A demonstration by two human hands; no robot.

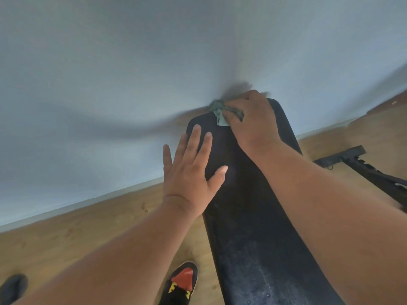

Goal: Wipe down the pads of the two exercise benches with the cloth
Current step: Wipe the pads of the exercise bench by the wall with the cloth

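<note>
A long black bench pad (248,216) runs from the bottom middle up toward the wall. At its far end my right hand (253,119) grips a bunched green cloth (220,116) and holds it against the pad's top edge. My left hand (191,168) lies flat on the pad's left side, fingers spread and straight. The pad's near part shows pale streaks and specks. Only one pad is in view.
A pale blue-grey wall (110,84) stands right behind the bench's far end. Wooden floor (77,234) lies on both sides. A black metal frame bar (361,168) sits on the floor to the right. My black, red and yellow shoe (182,282) is beside the bench.
</note>
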